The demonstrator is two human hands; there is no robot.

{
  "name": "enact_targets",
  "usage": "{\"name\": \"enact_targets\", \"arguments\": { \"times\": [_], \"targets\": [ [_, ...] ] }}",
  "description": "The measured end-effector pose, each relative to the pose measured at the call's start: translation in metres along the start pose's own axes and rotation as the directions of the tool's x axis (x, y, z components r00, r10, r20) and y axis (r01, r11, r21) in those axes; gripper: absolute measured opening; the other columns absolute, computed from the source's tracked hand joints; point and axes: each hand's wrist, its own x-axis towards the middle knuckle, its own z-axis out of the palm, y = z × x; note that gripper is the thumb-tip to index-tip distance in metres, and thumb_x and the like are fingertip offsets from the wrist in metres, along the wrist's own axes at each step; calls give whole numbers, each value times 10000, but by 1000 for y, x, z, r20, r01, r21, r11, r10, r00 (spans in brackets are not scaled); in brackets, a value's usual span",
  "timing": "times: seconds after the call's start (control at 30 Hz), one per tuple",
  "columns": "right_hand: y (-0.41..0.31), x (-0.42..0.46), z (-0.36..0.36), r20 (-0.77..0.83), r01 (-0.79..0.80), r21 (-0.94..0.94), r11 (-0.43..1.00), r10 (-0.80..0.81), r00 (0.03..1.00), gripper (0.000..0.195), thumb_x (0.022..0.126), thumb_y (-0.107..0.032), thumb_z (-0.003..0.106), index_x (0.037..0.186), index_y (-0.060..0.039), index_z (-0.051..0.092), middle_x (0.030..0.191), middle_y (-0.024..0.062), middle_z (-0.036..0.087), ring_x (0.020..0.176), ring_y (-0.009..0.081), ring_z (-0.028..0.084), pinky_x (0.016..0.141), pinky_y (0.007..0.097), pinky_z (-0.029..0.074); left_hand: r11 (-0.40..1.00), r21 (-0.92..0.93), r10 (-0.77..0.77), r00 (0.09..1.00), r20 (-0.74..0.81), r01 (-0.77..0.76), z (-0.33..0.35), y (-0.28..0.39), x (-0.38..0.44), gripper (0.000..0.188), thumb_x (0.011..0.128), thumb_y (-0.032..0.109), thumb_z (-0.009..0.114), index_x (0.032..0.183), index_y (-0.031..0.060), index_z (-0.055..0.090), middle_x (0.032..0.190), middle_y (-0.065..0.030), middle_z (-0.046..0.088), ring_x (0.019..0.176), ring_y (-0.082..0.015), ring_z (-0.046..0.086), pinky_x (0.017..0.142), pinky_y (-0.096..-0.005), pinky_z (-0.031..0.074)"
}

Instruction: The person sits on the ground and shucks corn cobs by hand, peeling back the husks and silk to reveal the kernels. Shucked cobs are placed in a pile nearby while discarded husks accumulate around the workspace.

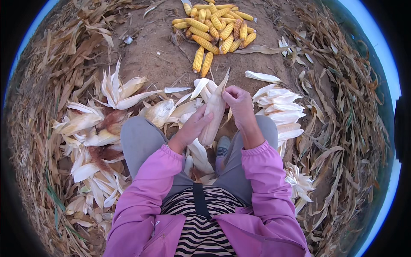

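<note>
An ear of corn in pale husk (212, 123) is held tilted above my knees, its pointed tip away from me. My left hand (193, 126) wraps the lower part of the ear, with the thumb across its front. Near the tip, the bent fingers of my right hand (239, 102) pinch the husk's right edge. The husk covers the ear, so no kernels show on it. Just beyond my hands lie loose white husk leaves (205, 88). More husk (199, 155) lies between my legs, by my shoe (222, 146).
Husked yellow corn ears (221, 30) are heaped on the bare soil (144, 41) ahead. Peeled husks with brown silk (96, 138) spread to my left. White husk leaves (281, 106) are stacked beyond my right knee. Dry corn stalks (340, 135) line both sides.
</note>
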Motion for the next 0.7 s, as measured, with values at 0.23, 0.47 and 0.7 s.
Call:
{"name": "enact_targets", "arguments": {
  "times": [0.23,0.47,0.7],
  "targets": [
    [8,0,0,-91,43,-35,998,-46,995,76,826,-54,589,777,-8,625,670,-30,535,582,44,471,521,196,379,993,-104,-47,998,37,50,-1,-11,3,548,969,319,476,1404,35,300,1277,-70,470,1152,-133,469,972,-281,380],
    [10,-2,3,-90,103,-120,987,-114,989,48,806,-33,596,767,-9,612,671,-24,530,596,40,477,522,203,390,976,-216,25,999,42,-15,1,-12,6,518,967,305,492,1367,21,328,1246,-60,483,1142,-131,476,973,-291,387],
    [25,-11,22,93,488,-526,696,-523,847,57,756,11,596,780,18,545,735,69,501,612,137,502,552,257,419,944,222,300,918,-260,-245,-11,4,17,203,897,98,597,1066,34,503,1081,-24,505,1010,-100,505,893,-256,426]
  ]
}}
